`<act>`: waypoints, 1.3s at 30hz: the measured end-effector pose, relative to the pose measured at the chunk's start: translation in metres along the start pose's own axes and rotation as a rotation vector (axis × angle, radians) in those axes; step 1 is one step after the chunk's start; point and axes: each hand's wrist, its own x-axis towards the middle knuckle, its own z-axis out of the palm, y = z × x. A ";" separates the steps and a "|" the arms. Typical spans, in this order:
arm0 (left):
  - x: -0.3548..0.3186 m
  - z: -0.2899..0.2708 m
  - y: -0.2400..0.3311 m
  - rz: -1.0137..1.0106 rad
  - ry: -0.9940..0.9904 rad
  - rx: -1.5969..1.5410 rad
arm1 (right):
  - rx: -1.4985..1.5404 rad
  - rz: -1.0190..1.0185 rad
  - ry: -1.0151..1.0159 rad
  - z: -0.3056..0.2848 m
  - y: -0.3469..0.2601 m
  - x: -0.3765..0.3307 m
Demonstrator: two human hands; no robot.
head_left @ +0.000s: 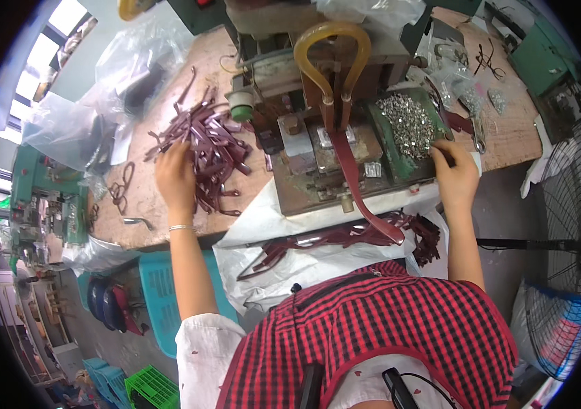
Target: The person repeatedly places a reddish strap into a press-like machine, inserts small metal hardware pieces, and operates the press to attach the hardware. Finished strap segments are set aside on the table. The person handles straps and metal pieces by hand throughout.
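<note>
Dark red eyeglass temples lie in a loose pile (219,146) on the bench at the left. My left hand (175,176) is at the pile's near left side, its fingers closed on a temple there; the fingertips are partly hidden. One maroon temple (358,178) sits in the bench machine (317,140), its curved end hanging toward me. At the right, my right hand (456,176) pinches thumb and forefinger together at the edge of a green tray (399,163). Small silvery metal pieces (406,123) fill this tray. Whatever is in the pinch is too small to make out.
A yellow tube loop (334,31) rises over the machine. More temples (324,237) rest on white sheeting below the bench edge. Clear plastic bags (79,129) cover the far left, and a caged fan (563,238) stands at the right. A blue crate (161,286) is below left.
</note>
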 end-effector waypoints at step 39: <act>0.050 -0.048 0.262 0.616 0.187 -0.528 | -0.313 -0.226 0.065 0.038 -0.008 0.026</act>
